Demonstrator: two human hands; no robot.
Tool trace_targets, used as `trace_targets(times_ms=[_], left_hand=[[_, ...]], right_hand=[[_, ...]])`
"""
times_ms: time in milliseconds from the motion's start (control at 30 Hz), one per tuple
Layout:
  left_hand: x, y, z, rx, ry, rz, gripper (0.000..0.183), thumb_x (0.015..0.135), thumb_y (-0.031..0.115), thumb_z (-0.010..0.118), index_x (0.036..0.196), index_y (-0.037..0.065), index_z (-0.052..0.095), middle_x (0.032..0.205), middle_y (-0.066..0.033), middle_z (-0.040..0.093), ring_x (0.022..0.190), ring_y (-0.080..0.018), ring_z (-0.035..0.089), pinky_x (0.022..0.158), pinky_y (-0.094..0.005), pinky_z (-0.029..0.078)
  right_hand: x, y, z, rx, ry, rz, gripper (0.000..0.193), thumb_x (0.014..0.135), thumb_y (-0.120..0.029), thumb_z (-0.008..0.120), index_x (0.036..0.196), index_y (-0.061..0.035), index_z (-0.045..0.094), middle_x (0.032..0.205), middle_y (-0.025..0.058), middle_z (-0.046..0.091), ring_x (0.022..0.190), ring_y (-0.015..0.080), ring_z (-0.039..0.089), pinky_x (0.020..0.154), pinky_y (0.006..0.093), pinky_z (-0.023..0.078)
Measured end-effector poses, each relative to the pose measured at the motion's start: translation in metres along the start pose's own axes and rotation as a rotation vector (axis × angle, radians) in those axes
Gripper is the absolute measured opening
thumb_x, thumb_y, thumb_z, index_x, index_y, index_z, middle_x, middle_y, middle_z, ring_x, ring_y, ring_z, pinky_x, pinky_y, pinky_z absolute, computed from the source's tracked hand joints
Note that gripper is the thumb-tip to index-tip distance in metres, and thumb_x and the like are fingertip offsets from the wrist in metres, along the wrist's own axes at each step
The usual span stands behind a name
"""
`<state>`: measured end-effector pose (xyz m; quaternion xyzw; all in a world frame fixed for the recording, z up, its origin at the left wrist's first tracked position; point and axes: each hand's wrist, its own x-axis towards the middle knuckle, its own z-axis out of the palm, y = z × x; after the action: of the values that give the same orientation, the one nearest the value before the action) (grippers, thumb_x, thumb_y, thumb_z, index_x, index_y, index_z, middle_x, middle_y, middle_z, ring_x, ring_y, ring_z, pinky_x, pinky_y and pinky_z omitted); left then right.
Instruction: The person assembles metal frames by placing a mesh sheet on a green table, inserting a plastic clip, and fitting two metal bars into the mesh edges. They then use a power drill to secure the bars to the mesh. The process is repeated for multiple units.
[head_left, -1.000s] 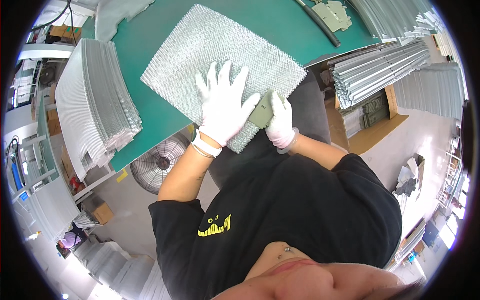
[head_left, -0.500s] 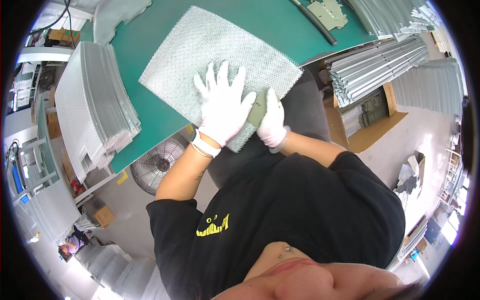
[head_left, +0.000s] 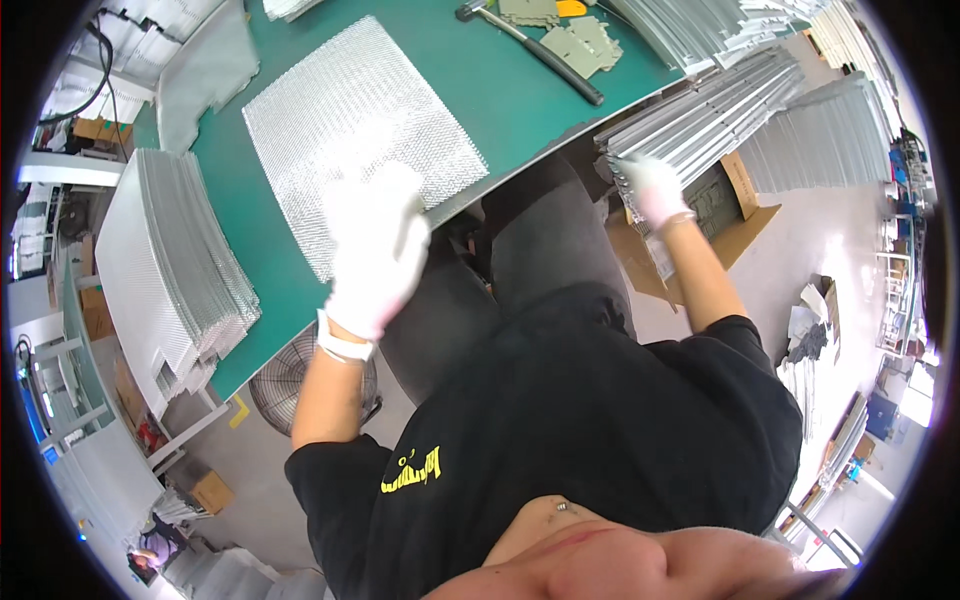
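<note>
My left hand (head_left: 378,245), in a white glove, is over the near edge of a silvery mesh sheet (head_left: 350,110) on the green table. Its fingers stretch onto the sheet with the thumb apart; glare washes out their outline. Out to the right, my gloved right hand (head_left: 658,192) is beside the ends of a stack of long metal strips (head_left: 700,110), above an open cardboard box (head_left: 745,185). Blur hides its fingers, so I cannot make out whether it holds anything. Flat grey-green pieces lie in the box.
A hammer (head_left: 570,75) lies near more grey-green pieces (head_left: 585,45) on the green table (head_left: 470,70). A tall stack of mesh sheets (head_left: 170,270) stands at the left edge. Below the table is a floor fan (head_left: 285,390). Further metal sheets (head_left: 830,140) are at the right.
My right hand has left the mesh sheet and moved right to the box and strips. The grey-green piece it held no longer shows there. The sheet has shifted left and turned.
</note>
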<state>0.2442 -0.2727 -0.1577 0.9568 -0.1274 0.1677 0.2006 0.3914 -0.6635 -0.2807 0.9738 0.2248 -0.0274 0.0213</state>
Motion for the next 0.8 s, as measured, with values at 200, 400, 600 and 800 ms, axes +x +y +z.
trace_targets(times_ms=[200,400,600,800], left_hand=[[0.0,0.067,-0.047,-0.41,0.045,0.259,0.025,0.074,0.013,0.075,0.099,0.009,0.071,0.096,-0.008,0.068,0.092,-0.0297,0.065,0.088,-0.0431,0.051],[-0.025,0.01,-0.151,-0.18,0.377,-0.106,0.027,0.072,0.013,0.077,0.098,0.011,0.069,0.095,-0.0067,0.067,0.095,-0.0302,0.065,0.088,-0.0459,0.05],[-0.035,-0.016,-0.172,-0.042,0.259,-0.202,0.027,0.072,0.014,0.077,0.097,0.011,0.069,0.095,-0.0069,0.067,0.094,-0.0303,0.064,0.087,-0.046,0.05],[-0.072,-0.05,-0.173,-0.061,0.31,-0.344,0.026,0.072,0.015,0.076,0.097,0.01,0.068,0.095,-0.0071,0.067,0.094,-0.0304,0.064,0.087,-0.046,0.05]], right_hand=[[-0.012,0.081,0.026,-0.049,0.166,-0.177,0.032,0.076,-0.003,0.058,0.106,-0.0142,0.066,0.103,0.0101,0.065,0.095,0.0328,0.063,0.085,0.0438,0.051],[-0.009,0.091,0.024,-0.097,-0.001,-0.211,0.031,0.075,-0.002,0.057,0.101,-0.0158,0.066,0.095,0.0095,0.066,0.094,0.0318,0.063,0.083,0.0438,0.05],[-0.009,0.083,0.018,-0.089,0.086,-0.194,0.008,0.077,-0.006,0.056,0.079,-0.0092,0.063,0.086,0.0112,0.063,0.086,0.0325,0.062,0.078,0.0434,0.05],[-0.024,0.076,0.02,0.008,0.129,-0.164,0.006,0.076,-0.006,0.057,0.079,-0.0074,0.061,0.079,0.0146,0.06,0.082,0.0344,0.061,0.074,0.0444,0.049]])
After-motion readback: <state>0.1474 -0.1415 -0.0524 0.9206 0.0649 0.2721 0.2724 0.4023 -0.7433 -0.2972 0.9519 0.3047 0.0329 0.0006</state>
